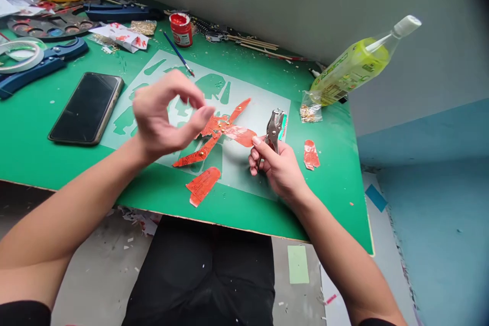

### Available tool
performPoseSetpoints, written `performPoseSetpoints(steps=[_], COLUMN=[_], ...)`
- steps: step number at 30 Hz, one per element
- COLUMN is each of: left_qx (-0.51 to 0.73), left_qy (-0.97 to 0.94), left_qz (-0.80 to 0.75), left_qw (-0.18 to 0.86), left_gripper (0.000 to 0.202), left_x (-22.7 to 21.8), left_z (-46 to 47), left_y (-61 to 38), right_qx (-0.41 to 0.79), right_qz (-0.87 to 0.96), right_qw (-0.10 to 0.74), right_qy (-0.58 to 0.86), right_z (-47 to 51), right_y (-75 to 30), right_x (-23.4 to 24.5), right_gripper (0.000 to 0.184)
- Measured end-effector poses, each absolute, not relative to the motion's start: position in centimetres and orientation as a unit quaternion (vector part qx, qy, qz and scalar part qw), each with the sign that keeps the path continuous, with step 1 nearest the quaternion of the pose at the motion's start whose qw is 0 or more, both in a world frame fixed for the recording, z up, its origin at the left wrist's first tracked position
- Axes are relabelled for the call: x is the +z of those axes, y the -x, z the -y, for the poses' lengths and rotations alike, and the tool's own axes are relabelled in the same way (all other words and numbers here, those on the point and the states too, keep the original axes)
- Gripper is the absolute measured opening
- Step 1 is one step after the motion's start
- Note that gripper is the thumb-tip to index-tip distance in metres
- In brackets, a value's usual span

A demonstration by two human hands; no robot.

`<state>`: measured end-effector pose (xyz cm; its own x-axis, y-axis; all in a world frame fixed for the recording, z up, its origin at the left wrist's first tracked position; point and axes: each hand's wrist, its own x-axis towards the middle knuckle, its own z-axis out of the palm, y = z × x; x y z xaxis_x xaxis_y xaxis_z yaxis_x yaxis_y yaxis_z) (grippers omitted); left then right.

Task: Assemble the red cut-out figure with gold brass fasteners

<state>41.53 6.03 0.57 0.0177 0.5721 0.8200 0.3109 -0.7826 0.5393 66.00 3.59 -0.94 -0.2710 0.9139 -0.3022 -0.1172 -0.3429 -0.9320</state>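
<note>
My right hand (277, 165) grips a metal hole punch (274, 128) upright over a grey stencil sheet (248, 158) on the green table (57, 163). My left hand (164, 114) hovers above the sheet, thumb and fingers curled into a loose ring, its fingertips by a red painted paper figure (219, 132) joined with small gold fasteners. I cannot make out anything between those fingers. Two loose red paper pieces lie near: one (202, 185) below the figure, one (310, 154) right of the punch.
A black phone (87, 107) lies at left. A red paint jar (181, 29), a brush (178, 53), a paint palette (49, 28), tape (21, 53) and blue tools sit at the back. A green bottle (355, 63) leans at right over a bag of gold fasteners (310, 112).
</note>
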Motion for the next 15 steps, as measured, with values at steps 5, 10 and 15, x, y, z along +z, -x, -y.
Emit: performPoseSetpoints(steps=[5, 10, 15], left_qx=[0.359, 0.285, 0.391], left_qy=[-0.69, -0.533, -0.474], left_qz=[-0.382, -0.458, -0.469], left_qw=[0.499, 0.652, 0.634], left_gripper=[0.031, 0.032, 0.035], left_x=[1.0, 0.2, 0.3], left_z=[-2.9, -3.0, -3.2], left_y=[-44.7, -45.9, -45.7], right_qx=[0.655, 0.615, 0.608], right_qz=[0.429, 0.472, 0.501], right_qw=[0.426, 0.434, 0.41], right_qy=[0.453, 0.459, 0.46], right_z=[-3.8, -3.5, -3.0], right_y=[-65.7, -65.3, -64.5], right_x=[-1.5, -1.7, -1.7], right_gripper=[0.038, 0.041, 0.044])
